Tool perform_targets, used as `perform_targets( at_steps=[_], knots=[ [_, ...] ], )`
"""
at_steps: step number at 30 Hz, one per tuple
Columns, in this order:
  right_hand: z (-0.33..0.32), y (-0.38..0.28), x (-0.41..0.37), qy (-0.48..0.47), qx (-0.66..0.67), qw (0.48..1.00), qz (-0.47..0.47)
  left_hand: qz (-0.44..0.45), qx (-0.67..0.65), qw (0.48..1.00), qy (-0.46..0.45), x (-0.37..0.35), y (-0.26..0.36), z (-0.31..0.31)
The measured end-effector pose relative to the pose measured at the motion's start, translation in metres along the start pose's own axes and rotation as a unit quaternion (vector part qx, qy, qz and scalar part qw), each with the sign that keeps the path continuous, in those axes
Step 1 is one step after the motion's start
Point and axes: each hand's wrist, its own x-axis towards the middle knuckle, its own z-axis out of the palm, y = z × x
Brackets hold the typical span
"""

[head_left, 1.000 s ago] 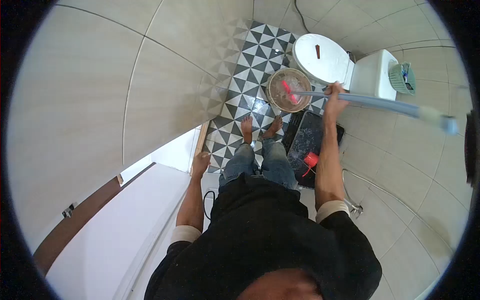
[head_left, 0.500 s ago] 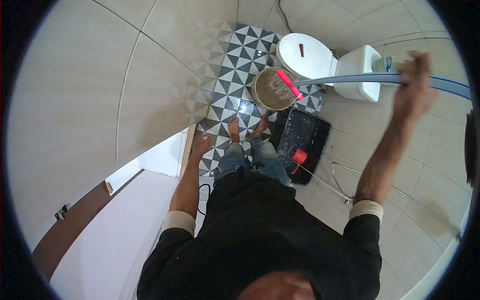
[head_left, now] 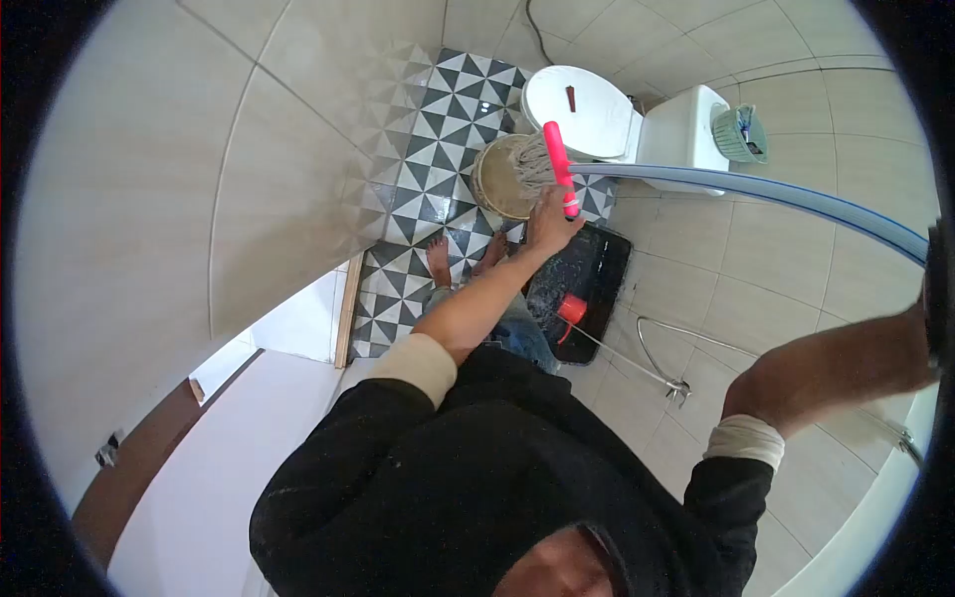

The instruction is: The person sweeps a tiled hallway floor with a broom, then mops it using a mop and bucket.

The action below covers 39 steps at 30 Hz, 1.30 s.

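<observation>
A string mop with a pink head [head_left: 560, 167] and a long blue-grey handle [head_left: 756, 185] is held tilted, its wet grey strands [head_left: 533, 159] over a round bucket [head_left: 489, 184] of murky water. My left hand [head_left: 550, 227] is at the lower end of the pink head, its fingers closed around the strands beside it. My right forearm [head_left: 836, 373] stretches to the right edge, where the handle also runs. A dark shape at that edge and the frame border hide my right hand.
Behind the bucket stands a white toilet [head_left: 577, 104] with a small brown object on its lid. A green basket [head_left: 741, 134] sits at the tank. A black tub [head_left: 597, 333] holds water and a red dipper [head_left: 572, 307]. The patterned floor [head_left: 418, 199] looks wet.
My left hand has swung from my left side across to the mop head. My right hand has moved right and down, out of sight. The mop head has turned more upright.
</observation>
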Motion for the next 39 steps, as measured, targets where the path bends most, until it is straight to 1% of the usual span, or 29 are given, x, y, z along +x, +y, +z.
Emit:
perform_targets(
  at_steps=[1, 2, 3, 5, 7, 8, 11, 13, 15, 16, 17, 19, 20, 21, 22, 24, 25, 26, 27, 28, 29, 30, 31, 32, 33, 35, 37, 38, 39],
  knots=[
    [0.001, -0.005, 0.007, 0.022, 0.012, 1.0, 0.004, 0.001, -0.003, 1.0, -0.003, 0.002, -0.002, 0.005],
    [0.002, -0.011, 0.01, 0.051, 0.017, 0.999, -0.002, 0.022, -0.021, 0.999, 0.033, 0.004, -0.001, 0.009],
    [-0.004, -0.014, 0.016, 0.024, 0.03, 0.999, -0.005, 0.042, -0.032, 0.996, 0.071, 0.006, -0.004, 0.008],
    [-0.003, -0.015, 0.021, 0.064, 0.033, 0.997, -0.019, 0.036, -0.037, 0.997, 0.054, 0.003, -0.013, 0.005],
    [-0.007, -0.015, 0.031, 0.055, 0.038, 0.998, -0.018, 0.027, -0.113, 0.991, -0.068, 0.002, -0.025, 0.004],
    [-0.009, -0.015, 0.034, 0.046, 0.043, 0.998, -0.019, 0.073, -0.115, 0.989, -0.06, -0.001, -0.019, -0.008],
    [-0.014, -0.016, 0.039, 0.041, 0.053, 0.998, 0.004, 0.11, -0.048, 0.993, -0.014, -0.023, -0.036, -0.016],
    [-0.018, -0.017, 0.037, 0.043, 0.055, 0.997, 0.013, 0.019, -0.028, 0.999, 0.03, -0.045, -0.083, -0.025],
    [-0.022, -0.019, 0.034, 0.041, 0.059, 0.997, 0.02, -0.179, 0.1, 0.975, 0.091, -0.069, -0.145, -0.017],
    [-0.026, -0.021, 0.032, 0.012, 0.077, 0.997, 0.03, -0.18, 0.098, 0.974, 0.092, -0.067, -0.152, -0.025],
    [-0.03, -0.023, 0.032, -0.016, 0.095, 0.995, 0.04, -0.39, -0.074, 0.918, 0.0, -0.06, -0.157, -0.033],
    [-0.044, -0.032, 0.037, -0.057, 0.115, 0.989, 0.069, -0.565, -0.243, 0.783, -0.092, -0.055, -0.154, -0.038],
    [-0.048, -0.036, 0.04, -0.095, 0.137, 0.982, 0.092, -0.593, -0.409, 0.686, -0.102, -0.053, -0.147, -0.036],
    [-0.051, -0.04, 0.042, -0.132, 0.159, 0.972, 0.114, -0.598, -0.56, 0.563, -0.109, -0.049, -0.136, -0.036],
    [-0.051, -0.046, 0.043, -0.131, 0.172, 0.967, 0.134, -0.598, -0.562, 0.561, -0.108, -0.044, -0.126, -0.036],
    [-0.053, -0.062, 0.048, -0.145, 0.166, 0.965, 0.139, -0.545, -0.729, 0.384, -0.155, -0.026, -0.101, -0.038],
    [-0.056, -0.072, 0.052, -0.156, 0.161, 0.964, 0.145, -0.544, -0.731, 0.382, -0.154, -0.018, -0.096, -0.033],
    [-0.064, -0.088, 0.06, -0.174, 0.196, 0.944, 0.2, -0.491, -0.775, 0.367, -0.154, -0.008, -0.095, -0.027],
    [-0.055, -0.1, 0.048, -0.145, 0.174, 0.958, 0.176, -0.436, -0.816, 0.349, -0.152, 0.001, -0.094, -0.023],
    [-0.062, -0.115, 0.051, -0.15, 0.177, 0.952, 0.202, -0.436, -0.815, 0.347, -0.156, 0.008, -0.094, -0.02],
    [-0.075, -0.136, 0.058, -0.155, 0.18, 0.944, 0.227, -0.386, -0.83, 0.389, -0.107, 0.015, -0.093, -0.017],
    [-0.096, -0.162, 0.068, -0.11, 0.086, 0.982, 0.126, -0.333, -0.839, 0.427, -0.057, 0.022, -0.092, -0.014],
    [-0.114, -0.184, 0.074, -0.063, -0.01, 0.998, 0.023, -0.277, -0.842, 0.462, -0.007, 0.03, -0.09, -0.012],
    [-0.129, -0.182, 0.054, -0.178, 0.116, 0.975, -0.062, -0.257, -0.833, 0.487, 0.043, 0.039, -0.086, -0.015],
    [-0.084, -0.177, 0.024, 0.024, 0.329, 0.943, 0.034, -0.258, -0.834, 0.486, 0.039, 0.042, -0.089, -0.014],
    [-0.123, -0.206, 0.007, -0.001, 0.254, 0.965, 0.068, -0.278, -0.754, 0.576, 0.151, 0.044, -0.106, -0.015],
    [-0.206, -0.239, 0.014, -0.011, 0.129, 0.986, 0.1, -0.185, -0.817, 0.53, 0.135, 0.059, -0.151, -0.006],
    [-0.265, -0.263, 0.021, -0.017, 0.056, 0.99, 0.13, -0.187, -0.745, 0.617, 0.171, 0.059, -0.079, -0.049],
    [-0.325, -0.288, 0.017, -0.012, -0.008, 0.986, 0.165, -0.196, -0.742, 0.624, 0.149, 0.065, -0.063, -0.061]
  ],
)
